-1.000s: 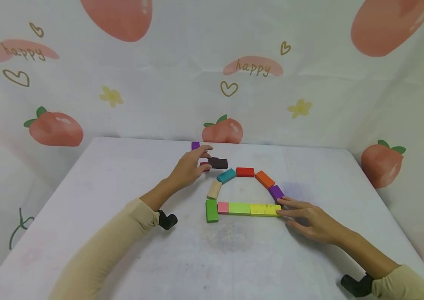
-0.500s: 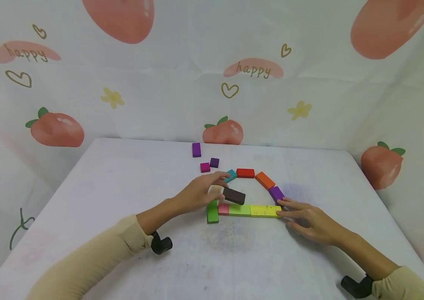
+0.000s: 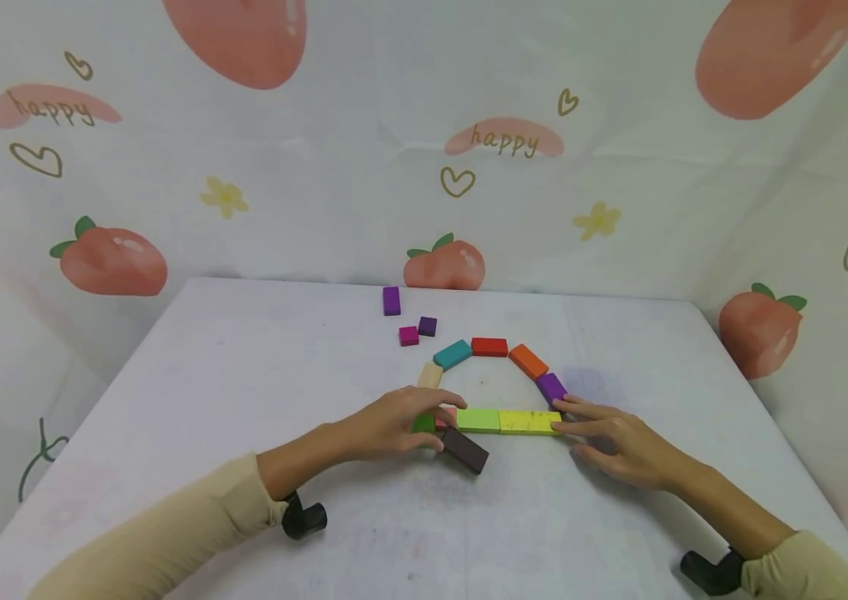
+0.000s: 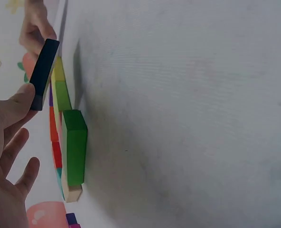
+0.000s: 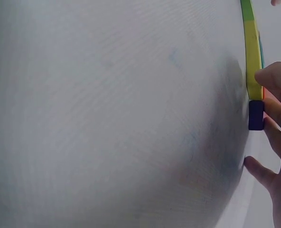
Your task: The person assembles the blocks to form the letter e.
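My left hand (image 3: 386,423) pinches one end of a dark brown block (image 3: 465,452); it is tilted and held just in front of the block row. In the left wrist view the dark block (image 4: 44,76) sits between thumb and fingers, above the table. Partly hidden beneath that hand are a green block (image 3: 424,423) and a pink one. My right hand (image 3: 626,442) touches the right end of the yellow section (image 3: 529,422) and the purple block (image 3: 549,387) with its fingertips. In the right wrist view its fingers lie spread beside the yellow block (image 5: 253,61).
A light green block (image 3: 478,420) continues the straight row. Beige (image 3: 430,375), teal (image 3: 453,355), red (image 3: 489,347) and orange (image 3: 528,361) blocks form an arch behind it. Farther back lie magenta (image 3: 408,336), dark purple (image 3: 427,326) and purple (image 3: 391,301) blocks.
My left hand has picked the dark brown block up from the back and brought it towards me, over the arch, to the front of the row. The right hand stays in place.
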`<action>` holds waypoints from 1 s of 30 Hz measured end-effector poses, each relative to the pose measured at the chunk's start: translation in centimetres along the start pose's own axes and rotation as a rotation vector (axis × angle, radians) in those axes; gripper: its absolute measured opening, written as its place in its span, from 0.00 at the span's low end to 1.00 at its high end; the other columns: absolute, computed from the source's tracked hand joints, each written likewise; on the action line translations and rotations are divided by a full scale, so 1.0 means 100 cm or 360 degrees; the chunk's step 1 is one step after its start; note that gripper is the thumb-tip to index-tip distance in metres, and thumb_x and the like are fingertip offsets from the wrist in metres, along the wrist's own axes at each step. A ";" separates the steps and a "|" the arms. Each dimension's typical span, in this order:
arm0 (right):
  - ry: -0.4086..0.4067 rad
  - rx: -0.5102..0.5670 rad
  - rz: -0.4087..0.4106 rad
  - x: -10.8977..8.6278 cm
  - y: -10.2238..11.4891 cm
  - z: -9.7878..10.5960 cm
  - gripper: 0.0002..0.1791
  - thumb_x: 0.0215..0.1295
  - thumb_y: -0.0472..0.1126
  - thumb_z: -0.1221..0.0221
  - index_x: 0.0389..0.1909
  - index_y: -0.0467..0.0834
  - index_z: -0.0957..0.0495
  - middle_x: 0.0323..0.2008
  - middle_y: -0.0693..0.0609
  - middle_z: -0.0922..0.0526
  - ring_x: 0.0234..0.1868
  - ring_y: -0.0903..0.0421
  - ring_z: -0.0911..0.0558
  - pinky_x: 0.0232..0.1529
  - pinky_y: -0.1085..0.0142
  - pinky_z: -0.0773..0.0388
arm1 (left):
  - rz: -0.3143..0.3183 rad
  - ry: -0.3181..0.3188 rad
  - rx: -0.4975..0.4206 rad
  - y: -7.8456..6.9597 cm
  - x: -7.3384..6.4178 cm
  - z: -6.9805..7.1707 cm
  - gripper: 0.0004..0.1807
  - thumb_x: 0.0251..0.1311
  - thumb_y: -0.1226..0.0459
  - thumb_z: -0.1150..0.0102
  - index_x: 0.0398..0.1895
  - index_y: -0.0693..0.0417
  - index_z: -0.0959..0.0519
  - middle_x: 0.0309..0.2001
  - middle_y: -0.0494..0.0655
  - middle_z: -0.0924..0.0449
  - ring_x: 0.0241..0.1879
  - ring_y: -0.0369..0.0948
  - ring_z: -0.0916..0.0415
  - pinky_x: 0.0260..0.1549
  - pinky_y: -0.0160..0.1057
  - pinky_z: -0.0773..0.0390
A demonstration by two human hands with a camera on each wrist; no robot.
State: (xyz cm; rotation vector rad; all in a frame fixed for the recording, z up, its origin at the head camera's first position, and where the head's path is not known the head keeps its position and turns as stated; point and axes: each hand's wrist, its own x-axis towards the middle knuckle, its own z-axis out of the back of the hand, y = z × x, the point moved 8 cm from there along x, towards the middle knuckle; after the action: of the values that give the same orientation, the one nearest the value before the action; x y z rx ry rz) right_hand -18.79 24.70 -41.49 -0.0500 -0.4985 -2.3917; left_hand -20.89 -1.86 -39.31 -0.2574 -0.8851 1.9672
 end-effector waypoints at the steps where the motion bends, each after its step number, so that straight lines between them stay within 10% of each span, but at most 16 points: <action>1: 0.0003 0.0008 -0.0002 0.000 0.000 0.000 0.22 0.58 0.38 0.31 0.55 0.51 0.15 0.66 0.49 0.25 0.67 0.43 0.28 0.56 0.44 0.26 | -0.0005 0.0005 -0.0003 0.000 -0.001 -0.001 0.33 0.57 0.66 0.29 0.67 0.54 0.30 0.48 0.38 0.17 0.52 0.32 0.21 0.59 0.41 0.27; 14: -0.0002 0.0019 -0.0001 -0.001 0.000 -0.001 0.22 0.59 0.38 0.31 0.55 0.51 0.16 0.66 0.49 0.25 0.68 0.44 0.29 0.56 0.43 0.26 | 0.0030 0.0100 -0.0004 0.002 -0.011 -0.011 0.34 0.58 0.66 0.30 0.68 0.55 0.31 0.51 0.42 0.15 0.56 0.30 0.24 0.65 0.43 0.32; 30: 0.0003 0.0018 0.0006 0.000 -0.001 0.000 0.22 0.59 0.37 0.31 0.56 0.51 0.16 0.67 0.49 0.26 0.68 0.44 0.29 0.56 0.43 0.26 | -0.0114 0.0107 0.0332 0.002 -0.015 -0.011 0.33 0.57 0.65 0.28 0.67 0.51 0.27 0.61 0.43 0.22 0.65 0.40 0.31 0.65 0.44 0.32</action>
State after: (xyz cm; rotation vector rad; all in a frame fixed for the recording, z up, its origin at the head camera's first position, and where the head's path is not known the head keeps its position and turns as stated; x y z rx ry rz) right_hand -18.84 24.73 -41.55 -0.0440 -0.5106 -2.3851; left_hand -19.63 -2.62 -40.49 -0.1672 -0.6321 1.9546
